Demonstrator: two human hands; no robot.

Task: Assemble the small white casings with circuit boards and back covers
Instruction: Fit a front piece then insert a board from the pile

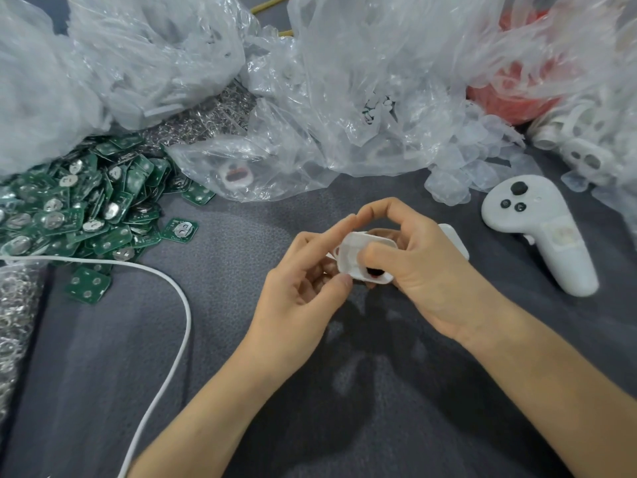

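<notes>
Both hands meet over the middle of the grey cloth, holding one small white casing (pixel 351 258) between them. My left hand (pixel 303 281) pinches its left side with thumb and fingers. My right hand (pixel 413 260) grips the right side, thumb pressed on its face. A dark opening shows at the casing's lower edge. Another white piece (pixel 453 236) peeks out behind my right hand. A heap of green circuit boards (pixel 79 208) lies at the left, with one loose board (pixel 179 230) nearer the hands.
Crumpled clear plastic bags (pixel 344 81) fill the back, one over a red item (pixel 517 94). A white game controller (pixel 541 232) lies at the right. White casings (pixel 586 160) sit at the far right. A white cable (pixel 172 305) curves across the left. Metal rings (pixel 17 312) lie at the left edge.
</notes>
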